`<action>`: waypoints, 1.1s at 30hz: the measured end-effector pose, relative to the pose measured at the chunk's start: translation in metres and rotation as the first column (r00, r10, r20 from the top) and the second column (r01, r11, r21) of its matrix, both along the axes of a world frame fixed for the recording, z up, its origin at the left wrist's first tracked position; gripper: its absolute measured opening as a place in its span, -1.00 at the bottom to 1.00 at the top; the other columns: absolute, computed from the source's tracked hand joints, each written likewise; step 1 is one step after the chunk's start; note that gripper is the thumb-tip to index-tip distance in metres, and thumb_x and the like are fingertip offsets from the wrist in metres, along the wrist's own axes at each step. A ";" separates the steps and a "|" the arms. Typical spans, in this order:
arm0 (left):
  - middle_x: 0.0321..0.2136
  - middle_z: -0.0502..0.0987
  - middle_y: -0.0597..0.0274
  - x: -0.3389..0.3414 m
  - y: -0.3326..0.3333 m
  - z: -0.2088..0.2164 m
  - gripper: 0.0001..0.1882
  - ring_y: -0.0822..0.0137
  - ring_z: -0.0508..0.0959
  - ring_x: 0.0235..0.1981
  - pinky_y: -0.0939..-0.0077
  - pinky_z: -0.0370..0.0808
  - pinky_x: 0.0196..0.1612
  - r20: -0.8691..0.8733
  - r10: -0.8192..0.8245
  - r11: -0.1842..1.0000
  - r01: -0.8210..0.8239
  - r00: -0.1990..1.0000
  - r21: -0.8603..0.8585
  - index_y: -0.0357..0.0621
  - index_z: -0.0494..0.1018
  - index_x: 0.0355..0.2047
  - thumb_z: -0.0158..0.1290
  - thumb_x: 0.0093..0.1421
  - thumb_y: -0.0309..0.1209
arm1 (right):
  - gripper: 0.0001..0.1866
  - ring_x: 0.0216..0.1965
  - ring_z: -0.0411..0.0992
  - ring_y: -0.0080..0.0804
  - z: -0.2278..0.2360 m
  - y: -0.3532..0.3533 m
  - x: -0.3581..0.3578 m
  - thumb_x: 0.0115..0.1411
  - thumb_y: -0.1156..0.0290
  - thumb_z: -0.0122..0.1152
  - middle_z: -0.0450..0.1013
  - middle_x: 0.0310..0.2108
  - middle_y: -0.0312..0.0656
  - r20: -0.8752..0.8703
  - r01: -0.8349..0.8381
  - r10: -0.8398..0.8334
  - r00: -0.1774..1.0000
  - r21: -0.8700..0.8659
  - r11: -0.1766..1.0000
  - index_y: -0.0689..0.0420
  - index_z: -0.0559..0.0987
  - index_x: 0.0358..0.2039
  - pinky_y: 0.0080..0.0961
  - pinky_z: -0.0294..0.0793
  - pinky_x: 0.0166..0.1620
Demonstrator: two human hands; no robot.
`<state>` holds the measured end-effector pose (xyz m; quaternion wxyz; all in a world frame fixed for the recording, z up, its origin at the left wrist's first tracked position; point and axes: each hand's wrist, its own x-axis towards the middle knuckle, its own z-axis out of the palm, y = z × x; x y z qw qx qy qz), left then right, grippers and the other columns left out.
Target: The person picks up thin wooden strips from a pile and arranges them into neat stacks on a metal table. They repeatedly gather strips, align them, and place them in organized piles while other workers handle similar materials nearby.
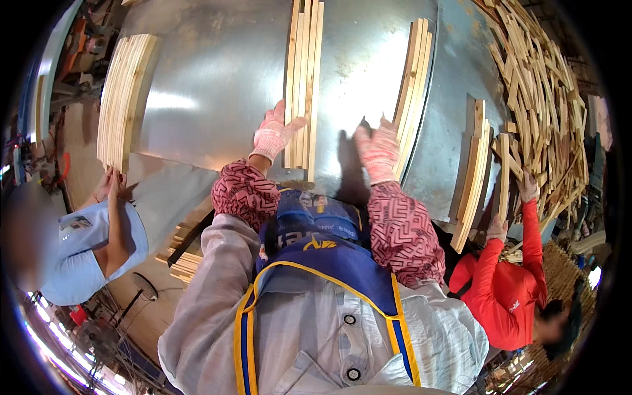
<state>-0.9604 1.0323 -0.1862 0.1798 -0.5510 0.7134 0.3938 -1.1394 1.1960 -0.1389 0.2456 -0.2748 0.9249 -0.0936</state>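
My left hand (273, 135), in a pinkish-white knit glove, lies with fingers extended along the left side of a narrow row of pale wooden strips (304, 72). Its thumb reaches across the top of those strips. My right hand (379, 150), gloved the same way, has its fingers apart and darkened at the tips. It is just left of another row of wooden strips (415, 72); whether it touches them I cannot tell. Both rows run away from me on a shiny metal table (224, 85). Patterned pink sleeve covers are on both my forearms.
At the left, a person in light blue has both hands on a stack of strips (125, 92). On the right, a person in red holds a strip (504, 174) beside a short row of strips (475, 164). A large jumbled pile of strips (546, 105) fills the far right.
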 end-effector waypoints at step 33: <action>0.10 0.42 -0.06 -0.105 0.062 0.020 -0.04 0.04 0.54 -0.10 0.26 0.44 0.10 -0.065 0.224 0.975 -0.222 0.973 0.032 0.16 -0.10 0.38 0.18 0.03 -0.42 | -0.20 -0.01 0.44 -0.21 -0.058 0.148 -0.117 0.00 0.20 0.48 0.46 -0.02 0.00 0.329 0.449 -0.386 0.862 -0.141 0.882 0.21 0.31 0.20 -0.33 0.45 0.04</action>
